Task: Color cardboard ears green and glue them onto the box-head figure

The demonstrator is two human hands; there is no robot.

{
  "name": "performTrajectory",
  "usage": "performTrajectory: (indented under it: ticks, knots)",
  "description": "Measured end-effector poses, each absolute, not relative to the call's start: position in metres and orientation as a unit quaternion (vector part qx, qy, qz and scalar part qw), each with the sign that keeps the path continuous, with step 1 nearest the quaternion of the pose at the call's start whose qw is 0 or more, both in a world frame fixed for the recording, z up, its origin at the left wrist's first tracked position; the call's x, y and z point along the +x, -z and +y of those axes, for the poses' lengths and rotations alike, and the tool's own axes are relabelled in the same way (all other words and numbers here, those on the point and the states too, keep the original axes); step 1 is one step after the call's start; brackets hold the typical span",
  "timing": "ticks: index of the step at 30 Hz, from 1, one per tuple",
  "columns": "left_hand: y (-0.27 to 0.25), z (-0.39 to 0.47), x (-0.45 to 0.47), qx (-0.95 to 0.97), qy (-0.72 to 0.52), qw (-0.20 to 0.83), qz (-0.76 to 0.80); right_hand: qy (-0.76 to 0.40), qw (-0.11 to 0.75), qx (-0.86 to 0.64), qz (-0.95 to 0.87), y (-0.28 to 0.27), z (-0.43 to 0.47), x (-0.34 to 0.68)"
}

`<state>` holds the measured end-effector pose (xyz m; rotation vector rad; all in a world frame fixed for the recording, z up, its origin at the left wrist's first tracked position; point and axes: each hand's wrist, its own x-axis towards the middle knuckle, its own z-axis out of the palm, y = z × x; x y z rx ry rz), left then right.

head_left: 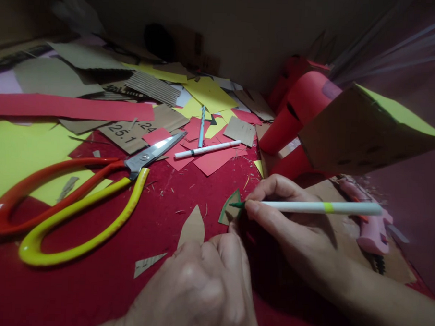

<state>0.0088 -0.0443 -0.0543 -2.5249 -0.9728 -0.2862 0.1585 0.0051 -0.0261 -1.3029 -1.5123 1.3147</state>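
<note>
Between the thumb and fingers of my right hand [290, 219] is a white felt-tip pen [295, 206] with a green tip and a yellow-green band. Its tip meets a small cardboard piece [233, 209] whose edges are coloured green. My left hand [201, 282] is closed, its fingertips at the lower edge of that piece, pinning or pinching it; the exact grip is hidden. Just beyond the left knuckles lies a pointed cardboard piece [193, 225], partly covered by the hand. A narrow cardboard scrap [148, 264] rests to the left.
Large scissors [140, 159] with red and yellow handles lie half open at left. A white marker [207, 149], a blue patterned stick [202, 126] and paper scraps spread behind. At right stand red paper tubes [307, 99], a cardboard shape [352, 135] and a pink glue gun [373, 227].
</note>
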Motion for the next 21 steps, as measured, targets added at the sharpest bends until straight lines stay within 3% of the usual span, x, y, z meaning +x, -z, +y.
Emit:
performTrajectory:
  ticks: [4,14,21]
  knots:
    - [0.062,-0.038,0.01,-0.904,0.149,0.233,-0.327,-0.453,0.396,-0.527,-0.6,0.028,0.007,0.16]
    - [0.054,-0.034,0.011,-0.901,0.178,0.241,-0.314,-0.482,0.366,-0.515,-0.607,0.027,0.007,0.165]
    - [0.066,-0.045,0.015,-0.949,0.202,0.159,-0.185,-0.492,0.395,-0.508,-0.586,0.03,0.007,0.168]
